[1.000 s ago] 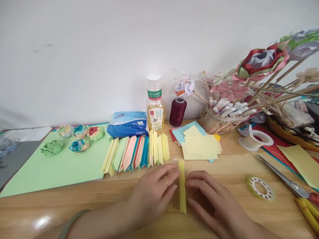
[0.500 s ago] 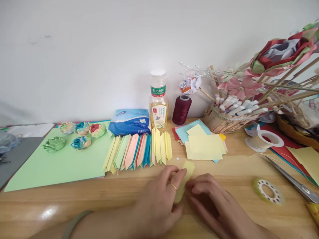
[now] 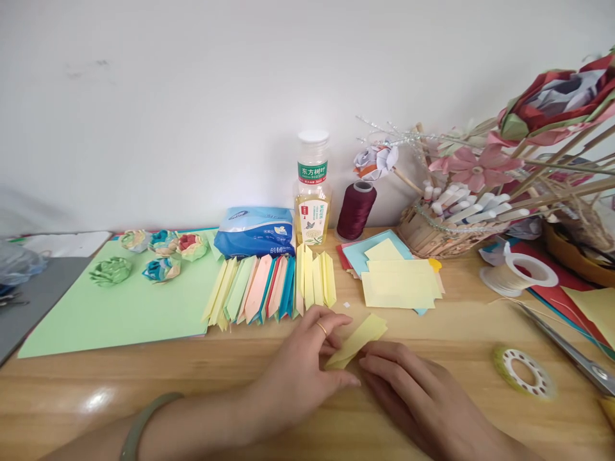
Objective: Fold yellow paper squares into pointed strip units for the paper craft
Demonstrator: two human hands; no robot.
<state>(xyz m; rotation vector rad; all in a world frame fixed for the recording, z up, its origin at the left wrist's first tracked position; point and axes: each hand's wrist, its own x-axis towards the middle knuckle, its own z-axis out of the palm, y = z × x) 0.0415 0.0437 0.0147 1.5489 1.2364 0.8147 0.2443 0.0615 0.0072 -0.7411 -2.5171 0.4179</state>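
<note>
A folded strip of yellow paper [image 3: 360, 339] lies slanted between my hands above the wooden table. My left hand [image 3: 307, 365] is at its left end, thumb and forefinger spread apart, a ring on one finger. Along the strip's lower right edge, my right hand [image 3: 418, 384] has its fingers curled together against the paper; its thumb is hidden. Beyond my left hand stands a row of folded paper pieces [image 3: 257, 288] in yellow, green, pink, red and blue. Flat yellow sheets [image 3: 398, 283] lie on a blue one past the strip.
Several paper flowers [image 3: 110, 271] sit on green sheets [image 3: 115, 320] at left. At the back are a tissue pack [image 3: 254, 230], a bottle [image 3: 312, 192] and maroon thread [image 3: 356, 211]. Rightward are a pen basket [image 3: 432, 230], white spool [image 3: 516, 275], scissors [image 3: 567, 346] and tape roll [image 3: 500, 368].
My left fingers have spread and moved off the top of the yellow strip. The strip has turned, its far end now pointing more to the right. The view has shifted slightly left.
</note>
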